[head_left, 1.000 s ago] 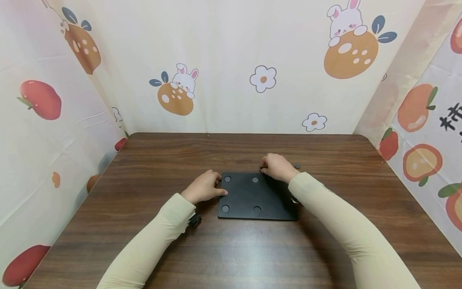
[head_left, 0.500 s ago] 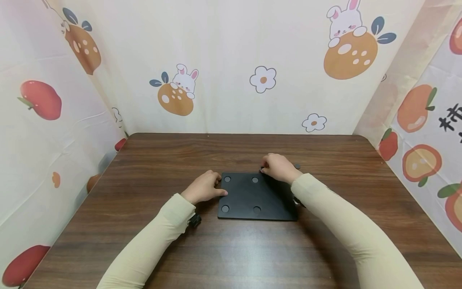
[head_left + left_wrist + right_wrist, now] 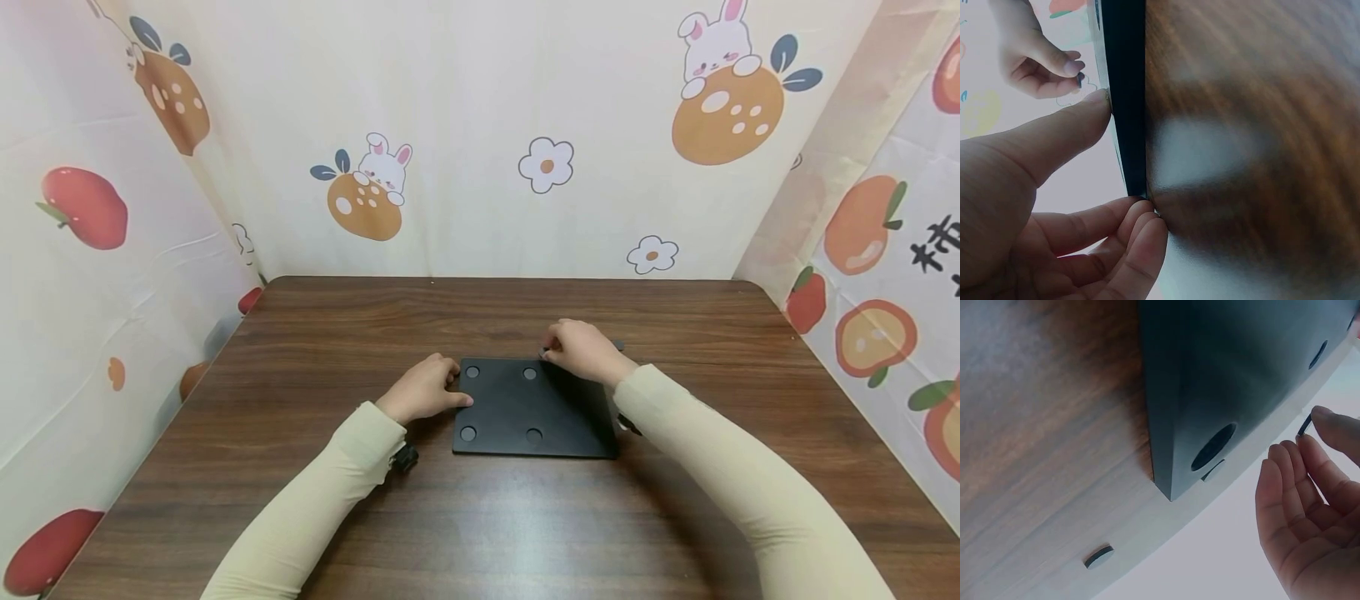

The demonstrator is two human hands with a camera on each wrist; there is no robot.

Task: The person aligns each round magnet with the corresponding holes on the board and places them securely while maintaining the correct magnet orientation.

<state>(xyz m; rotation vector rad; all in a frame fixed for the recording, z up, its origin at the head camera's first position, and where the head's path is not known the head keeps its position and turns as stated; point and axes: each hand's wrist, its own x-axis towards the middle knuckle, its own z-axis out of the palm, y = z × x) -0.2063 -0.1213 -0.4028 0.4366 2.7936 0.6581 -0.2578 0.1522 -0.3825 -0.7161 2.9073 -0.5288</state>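
Observation:
A flat black rectangular board (image 3: 498,412) with round recesses lies on the table. My left hand (image 3: 422,390) holds its left edge, the thumb (image 3: 1082,119) on the top face and the curled fingers against the side near the far corner. Just beyond the board's far edge, my right hand (image 3: 583,348) pinches a small dark disc (image 3: 1305,425) on edge between thumb and forefinger. The right wrist view shows a recess (image 3: 1213,447) near the board's corner. Two more dark discs lie on the table there, one disc (image 3: 1099,557) apart from the board and another disc (image 3: 1214,470) close behind it.
The brown wood-grain table (image 3: 337,517) reaches back to a printed curtain (image 3: 480,208). More curtain hangs along both sides. Behind my right hand, a dark disc (image 3: 618,345) partly shows in the head view.
My right forearm has swung slightly to the right, while the fingers keep pinching the disc, which tilts a little. The left hand and the board stay where they were.

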